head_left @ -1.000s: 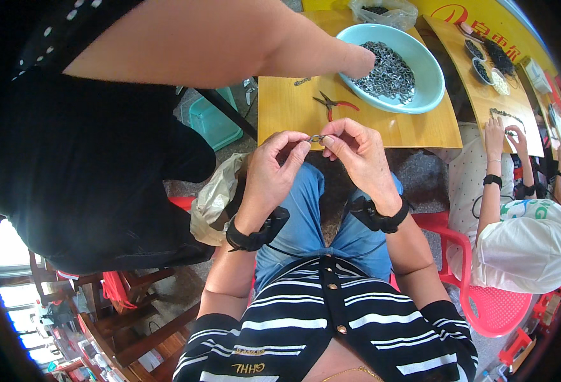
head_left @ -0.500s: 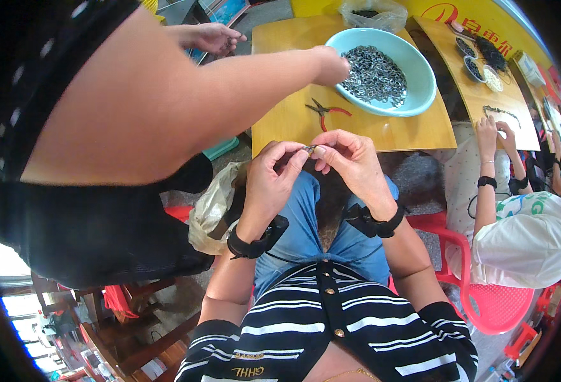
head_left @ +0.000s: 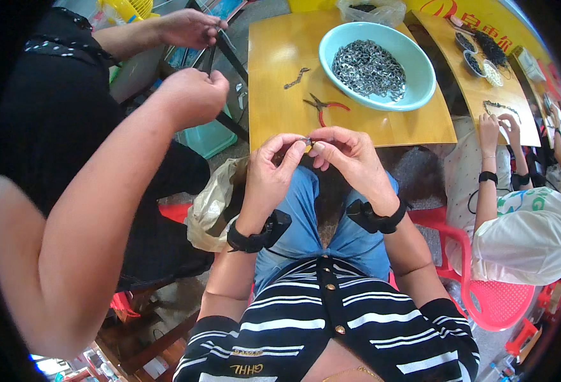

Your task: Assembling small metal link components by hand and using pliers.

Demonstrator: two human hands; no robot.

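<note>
Just off the near edge of the wooden table (head_left: 274, 124), my left hand (head_left: 269, 175) and my right hand (head_left: 355, 159) meet, fingertips almost touching. Both are closed in a pinch on a small dark metal link (head_left: 308, 142), mostly covered by thumbs and fingers. Beyond them lie pliers (head_left: 322, 107) with red handles, jaws pointing away to the left. A short metal chain piece (head_left: 296, 79) rests on the table left of the light blue basin (head_left: 418, 75). Many loose metal links (head_left: 368, 69) fill the basin's bottom.
Close on my left stands a co-worker whose hands (head_left: 192, 95) hold a dark strap-like thing. A whitish plastic bag (head_left: 211, 207) hangs beside my left forearm. At right, another person in white works at a second table (head_left: 484, 95), beside a pink chair (head_left: 465, 254).
The co-worker's arm has drawn back from the basin to the left, exposing the short chain piece on the table. My hands stay pinched together in nearly the same place.
</note>
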